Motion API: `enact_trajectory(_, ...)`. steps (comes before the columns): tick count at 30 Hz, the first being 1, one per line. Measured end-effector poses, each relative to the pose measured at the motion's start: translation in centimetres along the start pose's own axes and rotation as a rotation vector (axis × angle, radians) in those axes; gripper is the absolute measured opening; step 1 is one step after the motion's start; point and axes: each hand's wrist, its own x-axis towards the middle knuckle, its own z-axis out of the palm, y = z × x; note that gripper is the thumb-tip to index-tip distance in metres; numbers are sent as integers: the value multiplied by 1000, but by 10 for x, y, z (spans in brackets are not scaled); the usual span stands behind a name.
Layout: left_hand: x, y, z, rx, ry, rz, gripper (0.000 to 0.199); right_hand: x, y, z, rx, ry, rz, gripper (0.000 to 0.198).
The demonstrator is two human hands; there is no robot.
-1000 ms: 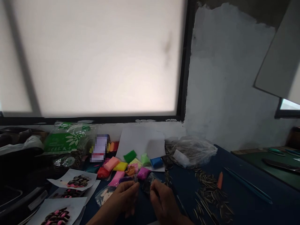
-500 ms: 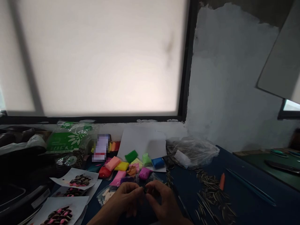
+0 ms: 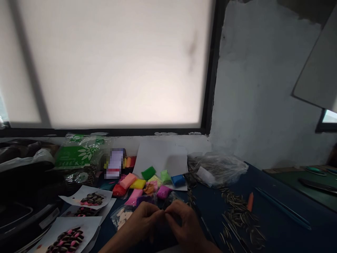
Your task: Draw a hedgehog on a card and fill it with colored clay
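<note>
Low in the middle of the head view, my left hand point(image 3: 144, 219) and my right hand point(image 3: 183, 219) meet at the fingertips. Both are closed in a pinch, thumb against forefinger. Whatever they pinch is too small and dark to make out. Just beyond them lie bright packets of modelling clay, among them a purple packet point(image 3: 163, 192), a pink packet point(image 3: 134, 197) and a blue packet point(image 3: 178, 180). Beside my left wrist is a clear bag of whitish pieces point(image 3: 123, 217). Loose striped sunflower seeds point(image 3: 238, 211) are spread to the right of my right hand.
Paper sheets bearing seed-and-pink-clay pieces point(image 3: 70, 240) lie at left. Behind stand a green seed bag point(image 3: 75, 154), a blurred phone point(image 3: 115, 163) and a white sheet point(image 3: 160, 158). At right are a clear plastic bag point(image 3: 221, 168), an orange stick point(image 3: 250, 202) and blue tweezers point(image 3: 283, 208).
My fingertips have drawn closer together, and the small dark bit seen between them is now hidden. The whole view has shifted slightly.
</note>
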Motion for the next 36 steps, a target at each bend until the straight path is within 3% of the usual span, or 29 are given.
enact_trajectory(7,6,-11,-25,108,316,118,64,0,-4,1,-72,20,-23,17)
enact_trajectory(13,0,-19,-20,370,489,271,29,-2,-4,2,-71,-10,-37,17)
enact_trajectory(23,-2,-35,1,782,337,313,27,-5,-3,5,-71,-43,-64,13)
enact_trajectory(30,-6,-26,6,983,255,268,25,-7,-20,11,-47,-99,-109,14)
enact_trajectory(36,-6,-25,5,1037,251,248,29,-28,-26,10,-7,-220,7,14)
